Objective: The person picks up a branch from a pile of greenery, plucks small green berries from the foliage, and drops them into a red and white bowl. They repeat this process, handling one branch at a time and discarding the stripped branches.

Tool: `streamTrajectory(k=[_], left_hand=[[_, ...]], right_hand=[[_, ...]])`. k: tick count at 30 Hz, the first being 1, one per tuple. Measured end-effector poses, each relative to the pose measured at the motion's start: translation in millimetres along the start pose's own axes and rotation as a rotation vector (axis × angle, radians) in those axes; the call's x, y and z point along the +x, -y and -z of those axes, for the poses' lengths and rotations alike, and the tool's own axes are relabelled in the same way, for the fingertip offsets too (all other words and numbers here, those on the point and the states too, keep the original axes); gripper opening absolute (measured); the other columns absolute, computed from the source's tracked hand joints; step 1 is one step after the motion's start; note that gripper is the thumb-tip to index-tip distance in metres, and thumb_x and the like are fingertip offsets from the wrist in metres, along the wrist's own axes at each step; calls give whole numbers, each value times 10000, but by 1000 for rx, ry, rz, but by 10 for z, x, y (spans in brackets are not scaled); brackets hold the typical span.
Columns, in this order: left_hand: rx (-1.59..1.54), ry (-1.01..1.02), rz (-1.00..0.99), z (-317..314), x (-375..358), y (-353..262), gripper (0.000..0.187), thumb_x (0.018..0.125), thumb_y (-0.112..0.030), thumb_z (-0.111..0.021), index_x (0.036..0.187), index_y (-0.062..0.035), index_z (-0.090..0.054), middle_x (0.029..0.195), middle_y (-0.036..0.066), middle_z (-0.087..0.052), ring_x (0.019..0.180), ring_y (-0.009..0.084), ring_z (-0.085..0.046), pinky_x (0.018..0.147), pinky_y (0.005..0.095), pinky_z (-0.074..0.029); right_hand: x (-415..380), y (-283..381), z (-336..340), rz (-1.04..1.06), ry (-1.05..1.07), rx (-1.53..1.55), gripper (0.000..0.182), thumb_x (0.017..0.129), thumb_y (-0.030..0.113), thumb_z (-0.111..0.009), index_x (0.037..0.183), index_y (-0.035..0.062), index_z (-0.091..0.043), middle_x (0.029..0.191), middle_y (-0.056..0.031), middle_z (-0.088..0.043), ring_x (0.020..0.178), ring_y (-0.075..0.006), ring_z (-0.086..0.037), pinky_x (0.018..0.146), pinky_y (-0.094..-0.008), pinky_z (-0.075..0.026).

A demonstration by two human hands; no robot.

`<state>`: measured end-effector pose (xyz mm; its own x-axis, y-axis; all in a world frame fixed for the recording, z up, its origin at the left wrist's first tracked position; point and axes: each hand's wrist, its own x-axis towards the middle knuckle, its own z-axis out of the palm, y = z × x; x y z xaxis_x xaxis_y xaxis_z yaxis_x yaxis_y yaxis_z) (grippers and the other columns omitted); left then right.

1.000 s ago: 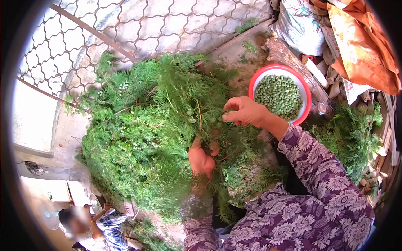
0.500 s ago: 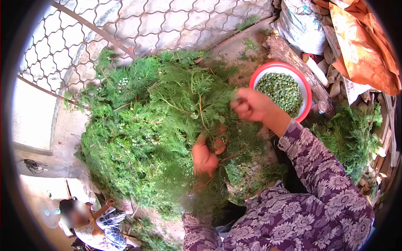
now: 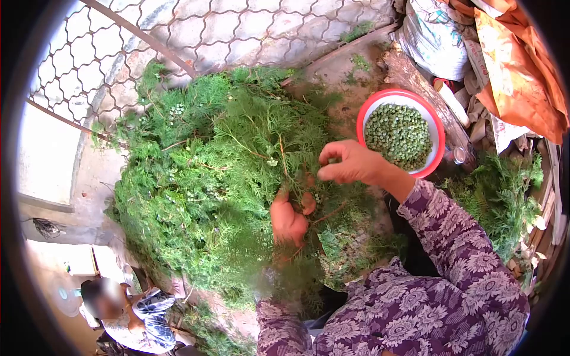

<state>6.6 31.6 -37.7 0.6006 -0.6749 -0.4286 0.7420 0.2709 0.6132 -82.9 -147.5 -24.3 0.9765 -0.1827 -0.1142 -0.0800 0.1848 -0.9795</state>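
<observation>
My left hand (image 3: 290,221) is closed round the stem of a leafy green branch (image 3: 282,155), low in the middle of the view; foliage partly covers the wrist. To its upper right is my right hand (image 3: 350,162), its thumb and forefinger apart with a gap between them and nothing visible there. It hovers over the right edge of the foliage, just left of a red-rimmed white basin (image 3: 440,137). Small round green fruits (image 3: 399,133) fill much of the basin.
A large heap of green branches (image 3: 172,207) spreads to the left. Wire mesh (image 3: 237,35) crosses the top. A log (image 3: 415,74), a white sack (image 3: 433,41) and an orange cloth (image 3: 522,71) lie at upper right. Another person (image 3: 127,314) sits at lower left.
My right hand has moved a little down and left, away from the basin, and its finger and thumb have parted. My left hand stays on the branch.
</observation>
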Motion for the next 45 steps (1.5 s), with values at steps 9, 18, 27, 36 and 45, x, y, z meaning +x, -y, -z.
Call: streamTrajectory(k=[9, 18, 27, 36, 45], left_hand=[[92, 38, -38, -51, -11, 40, 291, 916, -245, -371, 1053, -26, -505, 870, 86, -588, 495, 129, -396, 412, 256, -296], [-68, 103, 84, -86, -47, 38, 327, 903, -224, -348, 1128, -15, -462, 934, 115, -578, 515, 129, -388, 416, 251, -305], [-252, 105, 72, 54, -39, -20, 354, 913, -264, -337, 1125, 3, -435, 939, 149, -565, 515, 145, -372, 424, 263, -297], [-77, 65, 71, -33, -32, 24, 324, 909, -244, -332, 1090, -1, -447, 904, 131, -557, 503, 144, -379, 410, 254, -299], [1, 71, 101, -61, -47, 52, 301, 901, -250, -375, 1039, -8, -491, 824, 98, -573, 475, 133, -391, 403, 257, -307]], right_hand=[[-16, 36, -125, -103, -20, 157, 146, 781, 179, -644, 828, 52, -591, 700, -8, -585, 494, -53, -447, 423, -197, -333], [6, -21, -21, -248, 47, 600, 81, 789, 142, -541, 804, 69, -573, 612, -36, -529, 373, -70, -364, 322, -208, -238], [-12, -8, 177, -63, 146, 698, 139, 781, 79, -532, 920, 70, -534, 885, -83, -602, 649, -136, -595, 411, -198, -382], [45, 38, 144, -62, -13, 565, 149, 836, 203, -583, 871, 59, -571, 712, -3, -578, 489, -64, -492, 382, -179, -325], [48, 8, 78, -181, -6, 269, 243, 792, 303, -651, 769, 70, -586, 641, 2, -532, 476, -63, -468, 400, -192, -331]])
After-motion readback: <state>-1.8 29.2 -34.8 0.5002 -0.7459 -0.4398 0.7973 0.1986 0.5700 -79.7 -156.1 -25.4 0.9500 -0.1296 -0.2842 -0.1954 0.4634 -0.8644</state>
